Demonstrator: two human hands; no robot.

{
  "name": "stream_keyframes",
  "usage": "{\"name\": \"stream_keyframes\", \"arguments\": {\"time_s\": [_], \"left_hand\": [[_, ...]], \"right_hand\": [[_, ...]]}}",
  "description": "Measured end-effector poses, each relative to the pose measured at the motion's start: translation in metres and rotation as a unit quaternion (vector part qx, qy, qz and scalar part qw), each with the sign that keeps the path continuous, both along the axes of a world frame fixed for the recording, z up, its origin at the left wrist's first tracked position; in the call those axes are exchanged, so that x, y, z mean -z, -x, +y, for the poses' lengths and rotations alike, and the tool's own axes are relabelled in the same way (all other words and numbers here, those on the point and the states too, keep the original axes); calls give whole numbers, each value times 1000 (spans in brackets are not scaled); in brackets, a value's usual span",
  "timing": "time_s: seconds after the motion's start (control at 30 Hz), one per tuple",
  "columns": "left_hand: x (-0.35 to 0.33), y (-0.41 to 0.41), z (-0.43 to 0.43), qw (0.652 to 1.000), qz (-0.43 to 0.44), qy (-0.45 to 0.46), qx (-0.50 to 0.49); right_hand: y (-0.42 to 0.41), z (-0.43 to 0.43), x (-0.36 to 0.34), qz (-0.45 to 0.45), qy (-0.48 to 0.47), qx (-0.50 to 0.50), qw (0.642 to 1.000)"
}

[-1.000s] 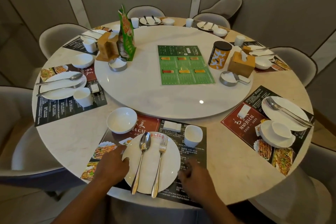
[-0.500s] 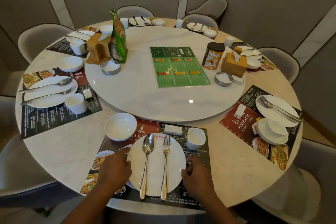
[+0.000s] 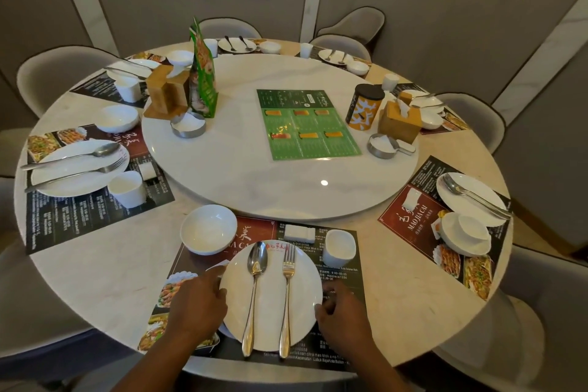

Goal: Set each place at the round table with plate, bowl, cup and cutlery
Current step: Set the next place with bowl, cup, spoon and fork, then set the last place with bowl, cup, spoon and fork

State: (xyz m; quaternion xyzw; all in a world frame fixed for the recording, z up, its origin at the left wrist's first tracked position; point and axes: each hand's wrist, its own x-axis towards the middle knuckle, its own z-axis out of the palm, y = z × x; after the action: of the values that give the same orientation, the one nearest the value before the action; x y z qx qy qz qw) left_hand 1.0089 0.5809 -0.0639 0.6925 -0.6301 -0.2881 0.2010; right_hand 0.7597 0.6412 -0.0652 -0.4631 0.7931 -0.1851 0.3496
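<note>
The plate (image 3: 270, 296) sits at the nearest place, held at its rim from both sides. The left hand (image 3: 197, 302) grips the left edge, thumb on top of the rim and fingers curled along it. The right hand (image 3: 342, 312) has its fingertips curled against the right edge. Whether either hand's fingers reach under the plate cannot be seen.

Between the two hands, a spoon (image 3: 253, 296) and a fork (image 3: 287, 296) lie side by side on the plate, the spoon nearer the left hand and the fork nearer the right. Their heads point away from the person and their handles run past the near rim.

The plate rests on a dark printed placemat (image 3: 345, 280), which also lies under both hands. Just beyond the left hand's fingertips stands a white bowl (image 3: 208, 229), partly on the mat, apart from the plate. Beyond the right hand stands a white cup (image 3: 339, 248), close to the plate's far right rim. A small white packet (image 3: 300, 232) lies between bowl and cup, past the far edge of the plate.

The mat lies on a round marble table (image 3: 95, 264). Farther out from the hands, a raised turntable (image 3: 254, 175) fills the middle and carries a green menu (image 3: 307, 124), an orange tin (image 3: 364, 106) and a tissue box (image 3: 401, 122).

Well out to the left of the left hand is a second setting (image 3: 79, 169) with plate, spoon, fork, bowl and cup. Well out to the right of the right hand is a third setting (image 3: 471, 197), its bowl and cup stacked.
</note>
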Motion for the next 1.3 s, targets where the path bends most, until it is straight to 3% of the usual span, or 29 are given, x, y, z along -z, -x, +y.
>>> {"name": "stream_keyframes", "arguments": {"time_s": [0.1,0.27,0.47,0.7,1.0,1.3], "left_hand": [[-5,-1,-1,997,-68,-10,19],[-16,5,2,995,-87,-34,20],[-45,38,5,991,-131,38,-11],[-69,165,28,992,-65,91,65],[-53,351,72,994,-40,58,79],[-47,458,78,995,-69,-11,64]], "right_hand": [[0,0,0,-3,1,0,1000],[8,5,-5,-33,-6,-20,999],[76,20,-27,-22,-38,-100,994],[221,39,-55,69,-41,-120,990],[412,68,-63,72,-1,-139,988],[482,42,-72,73,55,-159,983]]}}
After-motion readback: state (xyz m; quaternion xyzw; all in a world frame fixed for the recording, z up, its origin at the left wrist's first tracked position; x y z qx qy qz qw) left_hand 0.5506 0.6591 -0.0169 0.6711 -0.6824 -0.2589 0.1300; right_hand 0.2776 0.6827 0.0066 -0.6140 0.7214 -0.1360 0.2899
